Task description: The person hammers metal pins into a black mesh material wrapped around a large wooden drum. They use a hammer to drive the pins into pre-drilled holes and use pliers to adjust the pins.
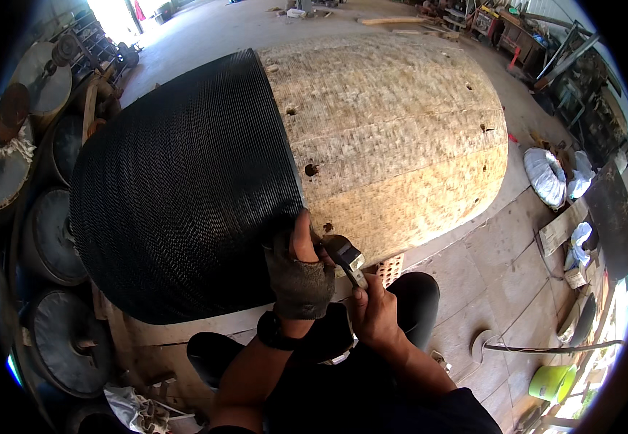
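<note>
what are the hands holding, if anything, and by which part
The right hand grips a dark, hammer-like tool by its narrow lower end. Whether the gloved left hand holds anything cannot be told.

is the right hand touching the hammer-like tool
Touching. The head view shows the right hand with its fingers closed on the near end of the hammer-like tool.

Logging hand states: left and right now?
Left hand: gloved, thumb up by the black ribbed layer; grip cannot be told.
Right hand: closed on a hammer-like tool.
</note>
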A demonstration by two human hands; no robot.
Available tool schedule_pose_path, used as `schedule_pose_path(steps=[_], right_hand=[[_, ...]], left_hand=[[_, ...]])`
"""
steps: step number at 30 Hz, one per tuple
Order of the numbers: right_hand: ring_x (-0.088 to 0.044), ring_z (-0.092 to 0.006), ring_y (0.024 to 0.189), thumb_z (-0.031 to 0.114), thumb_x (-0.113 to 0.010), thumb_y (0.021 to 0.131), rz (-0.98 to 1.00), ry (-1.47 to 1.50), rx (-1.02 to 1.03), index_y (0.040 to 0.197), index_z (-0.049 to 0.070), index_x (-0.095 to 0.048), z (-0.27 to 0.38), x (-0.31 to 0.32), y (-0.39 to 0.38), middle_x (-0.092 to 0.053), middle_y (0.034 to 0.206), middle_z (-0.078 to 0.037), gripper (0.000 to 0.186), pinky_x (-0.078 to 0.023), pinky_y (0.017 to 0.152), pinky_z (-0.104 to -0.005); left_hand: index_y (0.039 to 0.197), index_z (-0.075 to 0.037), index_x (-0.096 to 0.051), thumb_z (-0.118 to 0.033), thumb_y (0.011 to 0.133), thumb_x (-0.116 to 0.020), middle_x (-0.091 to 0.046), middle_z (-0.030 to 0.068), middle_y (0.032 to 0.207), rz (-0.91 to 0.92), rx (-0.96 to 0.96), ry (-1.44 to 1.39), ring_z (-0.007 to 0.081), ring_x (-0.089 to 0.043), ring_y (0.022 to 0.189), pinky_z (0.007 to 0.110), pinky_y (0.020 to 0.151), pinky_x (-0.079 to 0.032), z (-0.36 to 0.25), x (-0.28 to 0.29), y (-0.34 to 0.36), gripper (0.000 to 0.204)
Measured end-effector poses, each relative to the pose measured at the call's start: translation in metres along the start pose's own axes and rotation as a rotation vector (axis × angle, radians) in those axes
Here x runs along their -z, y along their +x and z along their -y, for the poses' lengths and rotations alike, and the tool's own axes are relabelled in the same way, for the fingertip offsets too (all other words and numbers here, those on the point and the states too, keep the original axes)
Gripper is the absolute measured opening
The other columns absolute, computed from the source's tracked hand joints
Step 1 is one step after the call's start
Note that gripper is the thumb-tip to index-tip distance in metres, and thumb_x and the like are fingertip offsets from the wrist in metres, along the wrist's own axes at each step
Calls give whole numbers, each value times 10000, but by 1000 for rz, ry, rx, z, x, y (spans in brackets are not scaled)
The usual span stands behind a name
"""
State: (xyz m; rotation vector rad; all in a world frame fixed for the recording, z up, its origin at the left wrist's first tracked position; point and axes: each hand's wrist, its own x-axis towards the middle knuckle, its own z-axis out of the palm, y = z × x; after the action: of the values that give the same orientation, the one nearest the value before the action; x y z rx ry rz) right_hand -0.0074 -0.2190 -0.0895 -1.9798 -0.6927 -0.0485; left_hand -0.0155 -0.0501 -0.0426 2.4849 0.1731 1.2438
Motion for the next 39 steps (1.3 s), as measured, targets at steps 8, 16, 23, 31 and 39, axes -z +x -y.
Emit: schedule_pose_path(steps=[8,16,23,31,39], right_hand=[[-648,-450,662,187,-594,989,20,-12,-9,1121,1,-533,1,4,-1,-641,760,-228,236,-512,565,-490],[-641,-461,658,160,-564,986,-23,-21,86,1088,-10,-522,1,7,-2,-636,751,-237,202,-505,538,-504],[-640,-355,615,125,-419,998,39,-5,32,1018,-29,-544,-1,1,7,-631,727,-181,199,-497,531,-440],[-643,-429,602,118,-479,1001,56,-42,11,1066,-54,-560,-14,-11,4,-619,734,-232,201,-491,501,-454],[-643,-415,659,74,-557,964,-67,-68,279,943,-29,-584,-6,-2,3,-652,874,-227,109,-515,531,-450]], left_hand=[[1452,66,-399,-5,751,-676,-614,151,993,-4,22,42,330,-581,866,489,804,-475,0,-6,-6,757],[1446,55,-417,-44,776,-696,-614,167,1072,100,139,-44,357,-589,943,492,817,-489,-14,19,-8,732],[1314,-2,-562,-173,898,-665,-624,158,1126,602,24,76,308,-609,1060,435,891,-502,-17,56,-106,462],[1133,-60,-647,-154,986,-567,-652,95,1097,574,23,35,250,-601,1089,382,962,-505,-5,45,-196,192],[1189,-41,-630,-136,987,-568,-647,128,1148,861,67,45,285,-627,1056,398,949,-528,-9,50,-172,232]])
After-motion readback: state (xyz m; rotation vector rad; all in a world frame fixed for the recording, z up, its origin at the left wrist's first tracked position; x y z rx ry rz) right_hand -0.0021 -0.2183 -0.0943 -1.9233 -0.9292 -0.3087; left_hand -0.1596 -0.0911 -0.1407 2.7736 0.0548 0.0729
